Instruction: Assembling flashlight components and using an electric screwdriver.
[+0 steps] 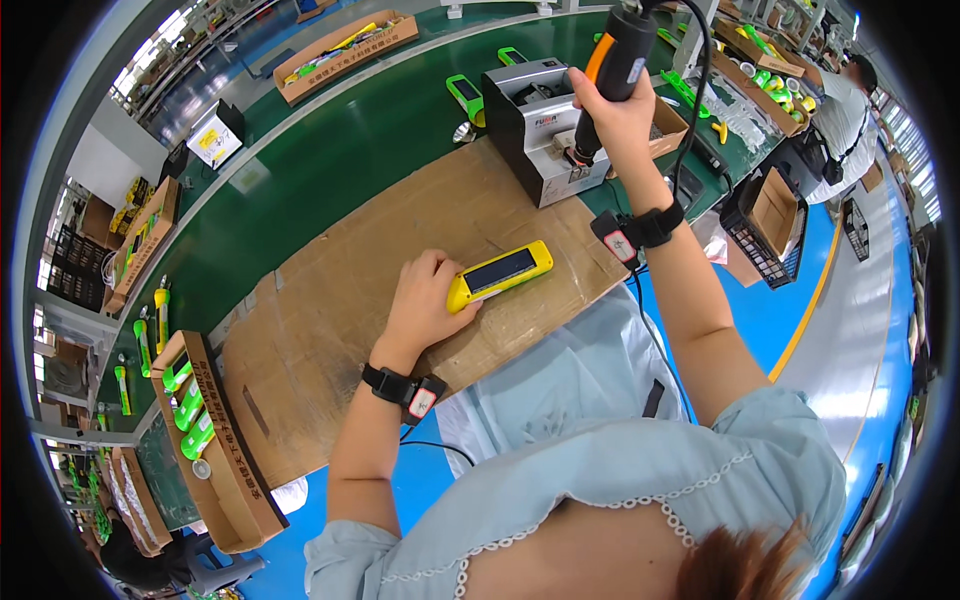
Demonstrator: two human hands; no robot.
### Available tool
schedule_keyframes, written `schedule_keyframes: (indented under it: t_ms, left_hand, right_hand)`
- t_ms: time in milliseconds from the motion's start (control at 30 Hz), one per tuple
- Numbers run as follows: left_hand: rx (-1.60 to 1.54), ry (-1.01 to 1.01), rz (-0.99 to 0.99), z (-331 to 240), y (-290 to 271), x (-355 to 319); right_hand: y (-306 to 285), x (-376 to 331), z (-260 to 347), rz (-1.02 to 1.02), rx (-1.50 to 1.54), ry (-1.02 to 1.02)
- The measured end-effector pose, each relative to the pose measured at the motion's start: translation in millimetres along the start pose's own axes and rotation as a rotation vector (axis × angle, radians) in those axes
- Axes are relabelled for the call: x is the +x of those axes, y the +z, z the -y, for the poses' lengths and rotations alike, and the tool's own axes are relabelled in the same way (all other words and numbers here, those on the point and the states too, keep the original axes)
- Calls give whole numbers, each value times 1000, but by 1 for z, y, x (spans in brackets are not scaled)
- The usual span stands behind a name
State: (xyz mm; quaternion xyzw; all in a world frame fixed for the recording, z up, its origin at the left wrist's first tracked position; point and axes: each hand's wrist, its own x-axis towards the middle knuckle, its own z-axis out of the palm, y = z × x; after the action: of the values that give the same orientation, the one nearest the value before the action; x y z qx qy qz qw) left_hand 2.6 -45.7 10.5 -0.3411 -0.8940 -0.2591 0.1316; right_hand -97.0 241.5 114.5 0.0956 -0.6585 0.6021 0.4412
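My left hand (430,298) is closed around the near-left end of a yellow handheld device (512,270) with a dark rectangular panel. The device lies on a brown cardboard sheet (330,330). My right hand (617,115) grips a black electric screwdriver (622,62) with an orange band, held upright with a cord at its top. Its tip points down at the front of a silver and black screw feeder (545,135), where the exact contact is too small to tell. Both wrists wear black straps with small boxes.
A cardboard box (225,490) with green and white parts stands at the left. Green devices (466,98) lie on the green bench behind the feeder. Further right are a black crate (765,230) and a seated person (835,125). A white box (215,135) stands at the back left.
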Motion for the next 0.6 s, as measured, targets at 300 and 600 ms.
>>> schedule_keyframes:
  t_ms: [300, 600]
  left_hand:
    - [-26, -6, -1, -1, -3, 2]
    - [-35, -13, -5, -1, -3, 2]
  right_hand:
    - [-26, -1, 36, -229, 160, -95]
    - [-6, 6, 2, -158, 118, -8]
